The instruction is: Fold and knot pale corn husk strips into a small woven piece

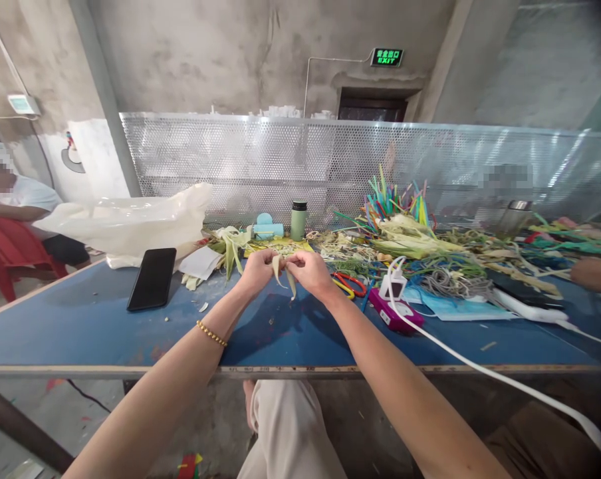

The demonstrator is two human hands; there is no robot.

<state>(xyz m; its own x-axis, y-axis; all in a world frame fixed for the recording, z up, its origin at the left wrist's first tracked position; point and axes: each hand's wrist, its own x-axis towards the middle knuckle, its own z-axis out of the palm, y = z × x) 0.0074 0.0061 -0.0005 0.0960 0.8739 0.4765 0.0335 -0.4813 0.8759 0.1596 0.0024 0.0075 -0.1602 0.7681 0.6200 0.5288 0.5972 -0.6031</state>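
My left hand (258,269) and my right hand (308,269) meet above the middle of the blue table. Both have their fingers closed on a pale strip of corn husk (276,267), whose thin ends curl and hang down between them. Just behind the hands lies a yellow sheet (300,245) strewn with husk scraps. Green corn husks (233,243) are heaped to the left of my left hand. Close by my right hand rest scissors (356,285) with red and yellow handles. The fingertips partly hide the husk.
A black phone (151,279) and a large plastic bag (131,223) are at left. A green bottle (298,221) stands behind. On the right, a purple power strip (394,311) trails a white cable (460,357) over the table edge; cords and husks (415,236) pile up. Another person's hand (596,274) is far right.
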